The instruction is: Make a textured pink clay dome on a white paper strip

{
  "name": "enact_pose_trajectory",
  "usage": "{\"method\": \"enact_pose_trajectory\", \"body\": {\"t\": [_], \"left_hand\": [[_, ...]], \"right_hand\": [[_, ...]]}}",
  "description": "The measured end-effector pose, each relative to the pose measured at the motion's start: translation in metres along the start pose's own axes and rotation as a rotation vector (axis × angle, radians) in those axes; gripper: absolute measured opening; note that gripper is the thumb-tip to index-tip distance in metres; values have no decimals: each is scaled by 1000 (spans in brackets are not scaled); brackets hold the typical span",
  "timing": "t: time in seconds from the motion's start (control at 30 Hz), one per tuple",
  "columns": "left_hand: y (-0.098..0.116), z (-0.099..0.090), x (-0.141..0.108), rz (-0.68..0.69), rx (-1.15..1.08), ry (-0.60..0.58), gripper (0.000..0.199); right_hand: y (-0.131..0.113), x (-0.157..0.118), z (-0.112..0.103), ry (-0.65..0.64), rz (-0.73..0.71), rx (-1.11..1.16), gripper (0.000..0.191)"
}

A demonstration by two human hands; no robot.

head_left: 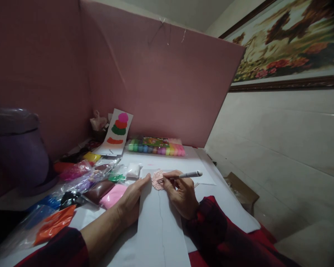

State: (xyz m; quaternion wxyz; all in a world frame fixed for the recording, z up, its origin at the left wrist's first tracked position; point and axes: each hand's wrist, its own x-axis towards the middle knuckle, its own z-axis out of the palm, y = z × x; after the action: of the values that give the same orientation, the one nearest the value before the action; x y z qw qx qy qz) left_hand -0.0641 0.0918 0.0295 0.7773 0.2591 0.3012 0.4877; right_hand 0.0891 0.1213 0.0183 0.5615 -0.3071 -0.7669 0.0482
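Observation:
A long white paper strip [163, 230] with a thin wavy line down it lies in front of me. Near its top edge is a round, textured pale pink clay patch [156, 179]. My left hand [132, 198] holds the strip's left edge, thumb by the patch. My right hand [182, 193] is closed round a striped pen-like tool [190, 174], and thin points show between the fingertips and the pink patch. The far ends of the tool's points are hard to make out.
Bags of coloured clay [98, 191] crowd the left side, near a purple bin [16, 155]. Behind stand a painted card [118, 131] and a pack of coloured clay [156, 146]. A pink board [156, 81] rises at the back; a cardboard box [243, 191] is at right.

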Motion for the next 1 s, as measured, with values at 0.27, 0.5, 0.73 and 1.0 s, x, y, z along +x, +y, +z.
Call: {"method": "enact_pose_trajectory", "body": {"t": [0.27,0.5,0.73,1.0], "left_hand": [[1,2,-2,5,2,14,40],[3,5,-4,-13,4,57,40],[4,3,-3,-44,-10,53,43],[2,-1,1,-33,-42,19,43]], "right_hand": [[2,2,1,52,12,-61,11],[11,4,-2,104,-35,-150,13],[14,6,-5,210,-3,-171,10],[2,1,-1,89,29,-48,9]]}}
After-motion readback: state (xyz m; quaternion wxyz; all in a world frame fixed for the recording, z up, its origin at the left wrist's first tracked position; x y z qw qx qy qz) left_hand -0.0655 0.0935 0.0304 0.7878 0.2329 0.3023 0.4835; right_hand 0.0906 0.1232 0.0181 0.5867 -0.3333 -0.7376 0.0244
